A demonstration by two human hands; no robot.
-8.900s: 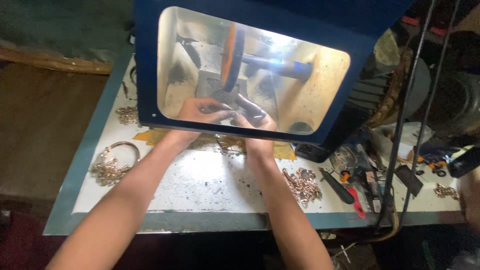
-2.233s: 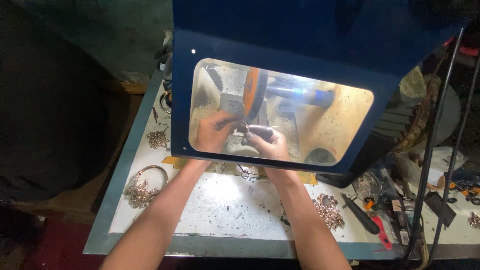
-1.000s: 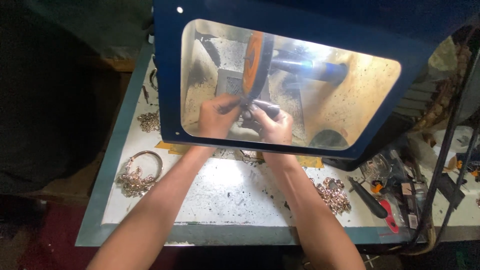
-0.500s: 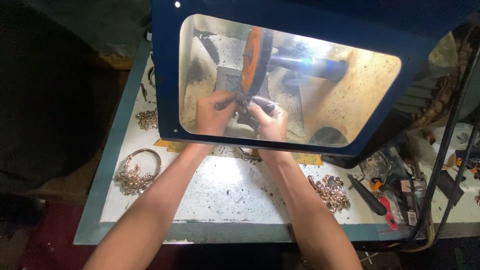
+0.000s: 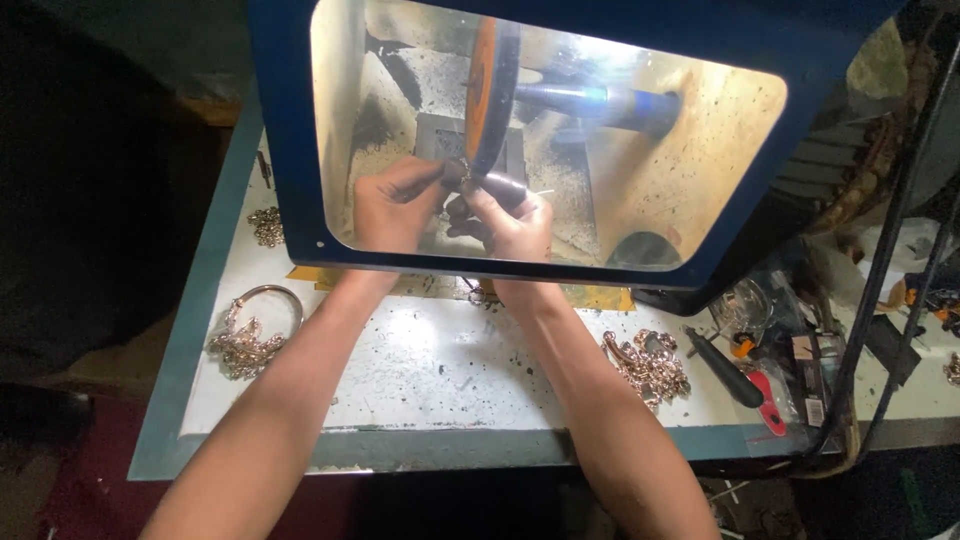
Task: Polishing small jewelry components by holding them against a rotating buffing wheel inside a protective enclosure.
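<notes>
Both hands, left hand (image 5: 395, 205) and right hand (image 5: 505, 222), pinch a small metal piece (image 5: 462, 172) touching the orange wheel (image 5: 484, 95) edge just above, upper centre.

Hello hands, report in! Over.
Both hands, left hand and right hand, pinch a small metal piece against the orange polishing wheel. Clear window between.
</notes>
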